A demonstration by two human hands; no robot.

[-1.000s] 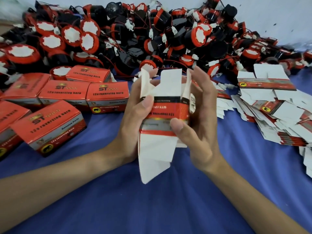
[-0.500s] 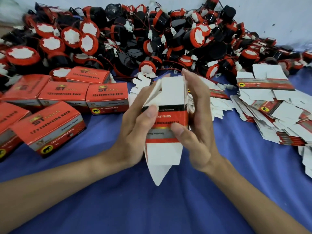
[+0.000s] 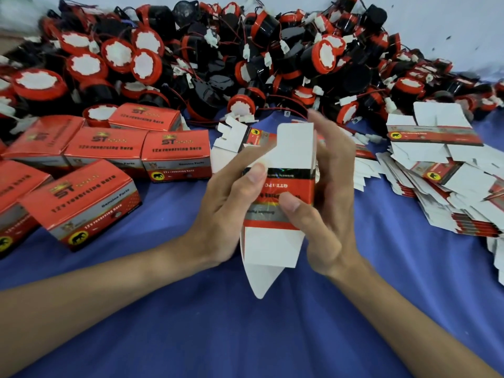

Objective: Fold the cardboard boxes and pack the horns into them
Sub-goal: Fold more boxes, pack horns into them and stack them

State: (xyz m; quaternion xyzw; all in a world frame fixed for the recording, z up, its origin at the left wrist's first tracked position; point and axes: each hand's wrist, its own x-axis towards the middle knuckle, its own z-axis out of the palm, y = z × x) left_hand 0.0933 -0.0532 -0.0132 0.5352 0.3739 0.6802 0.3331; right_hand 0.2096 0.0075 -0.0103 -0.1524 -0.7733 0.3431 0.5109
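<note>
A red, black and silver cardboard box (image 3: 286, 184) stands on end between both hands, half opened, with white flaps sticking out above and below. My left hand (image 3: 229, 211) grips its left side, thumb on the printed face. My right hand (image 3: 324, 203) grips the right side, thumb pressed on the front and fingers behind the top flap. A large heap of black-and-red horns (image 3: 245, 58) with white plugs and red wires lies behind.
Several closed red boxes (image 3: 81, 203) stand at the left on the blue cloth (image 3: 272, 336). A spread pile of flat unfolded boxes (image 3: 447, 186) lies at the right, more (image 3: 231, 137) just behind the hands. A white wall (image 3: 450, 28) rises at the back.
The box has been squared up from a loose flat sleeve. My right fingers have moved up behind the top flap, and the flaps now stand straighter.
</note>
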